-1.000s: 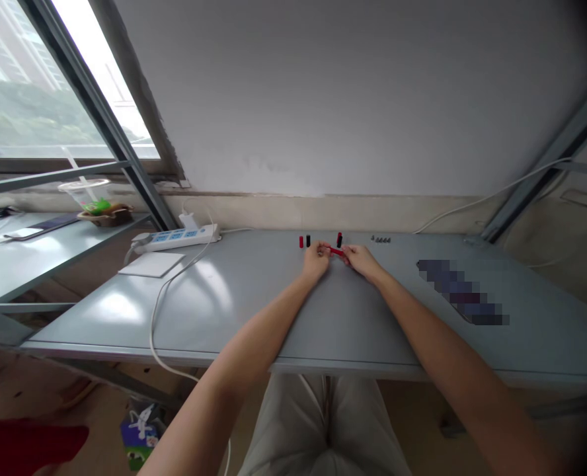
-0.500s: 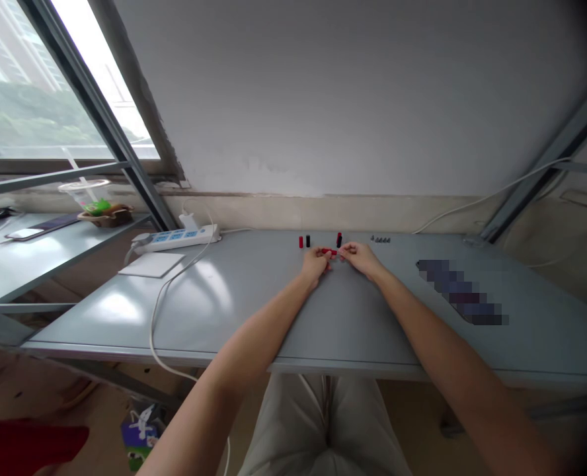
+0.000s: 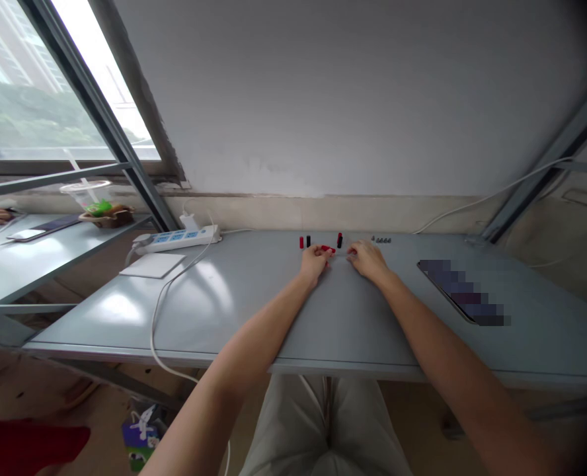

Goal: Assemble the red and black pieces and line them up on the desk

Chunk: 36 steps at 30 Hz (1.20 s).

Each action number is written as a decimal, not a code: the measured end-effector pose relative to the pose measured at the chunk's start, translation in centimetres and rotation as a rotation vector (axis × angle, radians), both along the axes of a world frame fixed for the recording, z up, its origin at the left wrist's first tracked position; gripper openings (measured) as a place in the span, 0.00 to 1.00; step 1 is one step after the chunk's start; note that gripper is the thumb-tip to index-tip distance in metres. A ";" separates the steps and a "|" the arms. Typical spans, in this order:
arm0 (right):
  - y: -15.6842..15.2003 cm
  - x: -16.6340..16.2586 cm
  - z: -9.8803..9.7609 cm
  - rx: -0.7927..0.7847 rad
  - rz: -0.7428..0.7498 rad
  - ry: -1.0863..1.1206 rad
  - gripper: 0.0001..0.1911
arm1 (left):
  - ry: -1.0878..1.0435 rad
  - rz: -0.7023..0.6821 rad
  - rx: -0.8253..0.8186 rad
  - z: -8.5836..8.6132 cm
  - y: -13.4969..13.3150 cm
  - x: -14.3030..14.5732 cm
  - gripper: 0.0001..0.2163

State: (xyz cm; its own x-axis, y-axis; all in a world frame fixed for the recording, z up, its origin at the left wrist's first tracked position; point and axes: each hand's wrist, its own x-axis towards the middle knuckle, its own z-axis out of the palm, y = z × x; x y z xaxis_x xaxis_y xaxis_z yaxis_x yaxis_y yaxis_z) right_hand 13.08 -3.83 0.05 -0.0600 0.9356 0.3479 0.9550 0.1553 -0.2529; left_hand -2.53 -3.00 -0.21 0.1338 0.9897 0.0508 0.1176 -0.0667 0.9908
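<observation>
red plastic stick [image 3: 328,249] lies at the left fingers [image 3: 322,252], perhaps pinched, too small to tell; light, stiff, best taken by its ends; right fingers [image 3: 355,251] open, empty, just beside

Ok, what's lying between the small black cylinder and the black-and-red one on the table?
A small red piece lies there, right at the fingertips of the left hand, as the head view shows.
</observation>
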 end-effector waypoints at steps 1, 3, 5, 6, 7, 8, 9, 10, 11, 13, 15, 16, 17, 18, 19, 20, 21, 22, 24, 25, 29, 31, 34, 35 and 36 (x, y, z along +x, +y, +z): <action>0.2 0.2 -0.1 -0.004 -0.045 0.008 0.08 | 0.050 0.013 0.048 -0.1 0.1 0.0 0.08; 0.6 0.6 -0.4 -0.026 -0.129 0.068 0.09 | 0.176 0.024 0.184 -0.3 0.3 0.0 0.07; 1.0 0.9 -0.8 -0.043 -0.187 0.153 0.09 | 0.303 0.011 0.317 -0.5 0.5 0.1 0.06; 1.3 1.0 -1.1 -0.045 -0.202 0.194 0.09 | 0.354 -0.002 0.364 -0.5 0.5 0.1 0.06; 1.5 1.0 -1.3 -0.044 -0.209 0.230 0.09 | 0.397 -0.014 0.394 -0.5 0.5 0.3 0.06; 1.7 1.1 -1.5 -0.043 -0.211 0.260 0.09 | 0.434 -0.024 0.407 -0.5 0.6 0.4 0.06; 1.9 1.1 -1.7 -0.041 -0.214 0.285 0.08 | 0.470 -0.030 0.409 -0.4 0.6 0.6 0.07; 2.1 1.0 -1.9 -0.042 -0.220 0.304 0.08 | 0.504 -0.033 0.405 -0.4 0.6 0.8 0.07; 2.3 1.0 -2.1 -0.042 -0.225 0.318 0.09 | 0.536 -0.035 0.399 -0.3 0.7 1.0 0.07; 2.6 0.9 -2.3 -0.039 -0.237 0.337 0.09 | 0.591 -0.035 0.391 -0.1 1.1 1.4 0.06; 2.8 0.7 -2.4 -0.036 -0.245 0.339 0.10 | 0.634 -0.021 0.394 0.0 1.5 1.7 0.06; 2.8 0.7 -2.4 -0.037 -0.247 0.333 0.11 | 0.654 -0.008 0.393 0.1 1.7 1.9 0.06; 2.9 0.6 -2.4 -0.038 -0.248 0.325 0.11 | 0.673 0.006 0.388 0.1 1.9 2.0 0.06; 2.9 0.6 -2.4 -0.038 -0.249 0.317 0.11 | 0.691 0.019 0.377 0.1 2.2 2.2 0.07; 2.9 0.5 -2.4 -0.038 -0.248 0.310 0.11 | 0.705 0.028 0.364 0.2 2.4 2.3 0.07; 2.9 0.5 -2.4 -0.038 -0.247 0.305 0.12 | 0.717 0.034 0.352 0.2 2.6 2.5 0.08; 2.9 0.5 -2.5 -0.039 -0.246 0.300 0.12 | 0.727 0.040 0.344 0.2 2.7 2.6 0.08; 2.9 0.5 -2.6 -0.040 -0.245 0.296 0.12 | 0.736 0.044 0.339 0.2 2.9 2.8 0.09; 2.9 0.6 -2.7 -0.040 -0.241 0.284 0.12 | 0.757 0.055 0.341 0.0 3.3 3.1 0.09; 2.9 0.6 -2.7 -0.037 -0.237 0.277 0.12 | 0.769 0.060 0.345 -0.1 3.4 3.3 0.09; 2.9 0.6 -2.8 -0.022 -0.222 0.268 0.13 | 0.807 0.058 0.345 -0.8 4.1 3.7 0.09; 2.9 0.6 -2.8 -0.029 -0.222 0.276 0.13 | 0.821 0.058 0.336 -1.0 4.3 3.7 0.08; 2.9 0.5 -2.7 -0.043 -0.229 0.287 0.13 | 0.835 0.068 0.340 -1.0 4.4 3.8 0.08; 2.9 0.5 -2.7 -0.045 -0.231 0.287 0.13 | 0.836 0.069 0.342 -1.0 4.3 3.9 0.08; 2.9 0.5 -2.7 -0.046 -0.232 0.287 0.13 | 0.839 0.068 0.335 -0.8 4.3 3.9 0.08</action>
